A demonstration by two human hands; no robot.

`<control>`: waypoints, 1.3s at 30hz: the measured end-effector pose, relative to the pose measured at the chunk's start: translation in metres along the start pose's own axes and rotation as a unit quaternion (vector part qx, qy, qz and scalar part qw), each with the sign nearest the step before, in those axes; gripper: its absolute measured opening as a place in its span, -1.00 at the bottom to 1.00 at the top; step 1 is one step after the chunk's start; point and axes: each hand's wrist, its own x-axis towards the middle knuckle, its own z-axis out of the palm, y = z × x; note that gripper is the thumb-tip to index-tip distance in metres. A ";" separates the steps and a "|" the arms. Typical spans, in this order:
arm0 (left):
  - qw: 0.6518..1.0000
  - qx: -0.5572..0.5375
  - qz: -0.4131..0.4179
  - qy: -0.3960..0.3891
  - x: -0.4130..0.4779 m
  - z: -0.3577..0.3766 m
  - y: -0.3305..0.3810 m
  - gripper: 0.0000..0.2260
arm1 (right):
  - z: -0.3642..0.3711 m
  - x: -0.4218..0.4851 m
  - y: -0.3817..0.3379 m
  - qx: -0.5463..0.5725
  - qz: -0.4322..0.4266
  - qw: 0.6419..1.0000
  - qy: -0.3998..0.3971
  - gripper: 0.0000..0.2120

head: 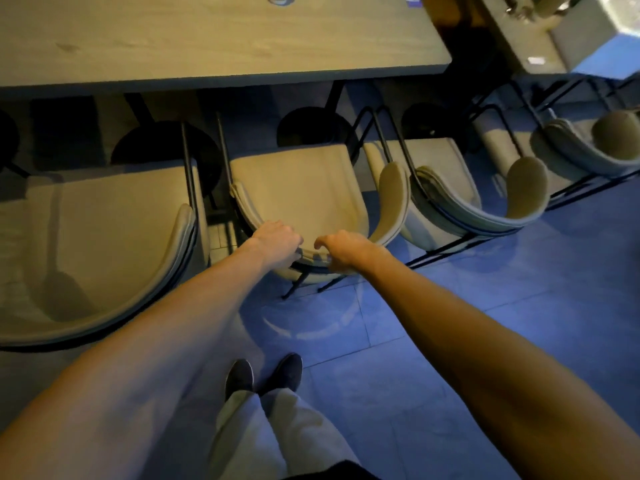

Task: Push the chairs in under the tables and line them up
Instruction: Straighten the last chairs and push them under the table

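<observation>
A beige padded chair (301, 188) with thin black legs stands in front of me, its seat partly under the long wooden table (221, 46). My left hand (277, 242) grips the top of its curved backrest, fingers curled over the rim. My right hand (341, 251) grips the same rim just to the right. A matching chair (97, 237) stands close on the left, pulled farther out from the table. Another matching chair (460, 195) stands on the right, turned at an angle.
A further beige chair (595, 147) sits at the far right by a second table (526, 39). Black round table bases (311, 126) show under the long table. The tiled floor (450, 341) behind the chairs is open. My shoes (263, 372) stand just behind the middle chair.
</observation>
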 end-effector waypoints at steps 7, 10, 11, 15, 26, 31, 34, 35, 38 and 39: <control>0.997 0.010 0.033 0.073 -0.020 -0.064 0.012 -0.60 | -0.012 -0.043 -0.015 0.016 0.036 0.999 -0.002 -0.50; 0.995 0.029 0.031 0.092 -0.026 -0.088 0.024 -0.61 | -0.023 -0.057 -0.013 0.027 0.036 0.999 0.017 -0.48; 0.995 0.032 0.032 0.094 -0.026 -0.096 0.028 -0.61 | -0.026 -0.062 -0.009 0.031 0.037 0.999 0.022 -0.49; 0.994 0.038 0.036 0.098 -0.022 -0.120 0.053 -0.67 | -0.029 -0.077 0.021 0.046 0.050 0.996 0.057 -0.52; 0.996 0.072 0.048 0.025 0.068 -0.123 0.195 -0.66 | 0.021 -0.111 0.190 0.071 0.028 0.995 0.064 -0.53; 0.996 0.053 0.055 0.045 0.108 -0.132 0.269 -0.62 | 0.047 -0.126 0.277 0.087 0.038 0.993 0.074 -0.55; 0.994 0.091 0.060 0.023 0.130 -0.139 0.304 -0.56 | 0.055 -0.126 0.317 0.098 0.048 0.991 0.077 -0.58; 0.993 0.098 0.057 0.021 0.139 -0.140 0.313 -0.55 | 0.056 -0.126 0.330 0.103 0.053 0.990 0.076 -0.58; 0.993 0.107 0.048 0.022 0.165 -0.145 0.331 -0.55 | 0.059 -0.119 0.363 0.118 0.062 0.988 0.080 -0.55; 0.993 0.108 0.044 0.022 0.175 -0.145 0.335 -0.54 | 0.063 -0.114 0.372 0.120 0.060 0.988 0.082 -0.54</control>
